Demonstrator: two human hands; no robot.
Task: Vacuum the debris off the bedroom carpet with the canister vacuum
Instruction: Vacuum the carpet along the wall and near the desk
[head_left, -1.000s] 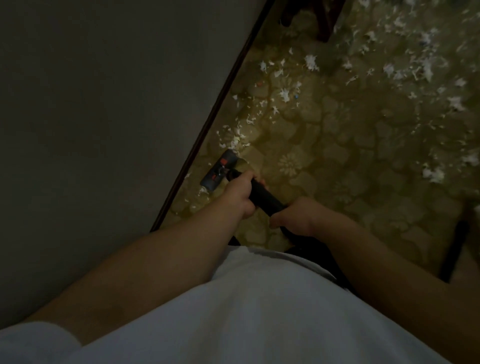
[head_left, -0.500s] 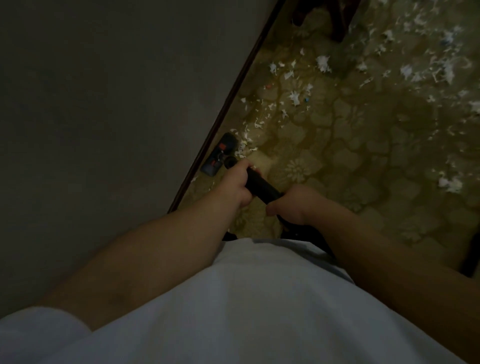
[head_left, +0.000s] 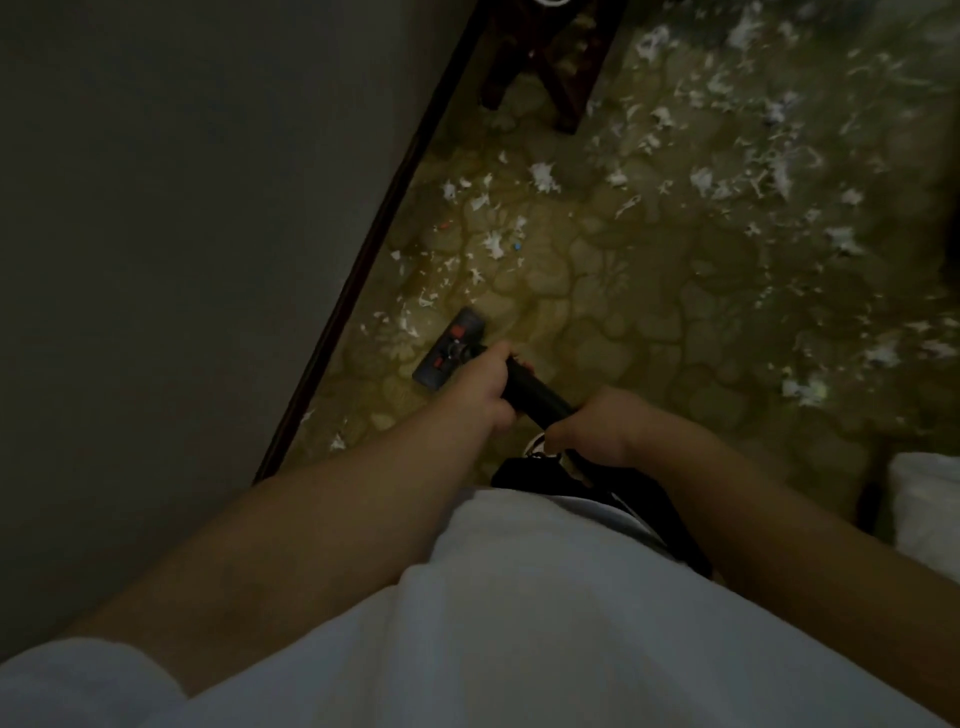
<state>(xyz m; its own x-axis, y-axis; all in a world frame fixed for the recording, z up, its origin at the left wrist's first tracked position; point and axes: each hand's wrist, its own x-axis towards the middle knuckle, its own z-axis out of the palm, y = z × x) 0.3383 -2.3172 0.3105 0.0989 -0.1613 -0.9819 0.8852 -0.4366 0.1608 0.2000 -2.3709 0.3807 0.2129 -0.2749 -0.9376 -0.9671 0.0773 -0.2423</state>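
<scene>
Left hand (head_left: 483, 387) and right hand (head_left: 597, 426) — each grip curled round wand (head_left: 535, 391); nozzle (head_left: 451, 354) on carpet (head_left: 597, 312).

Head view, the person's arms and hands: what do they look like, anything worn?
Both forearms are bare, and neither the left hand nor the right hand wears a glove. A short white sleeve shows at the left shoulder, matching the white shirt.

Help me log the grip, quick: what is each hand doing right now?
Left hand: closed, gripping the black vacuum wand on the floor head side.
Right hand: closed, gripping the same wand further up.
</scene>
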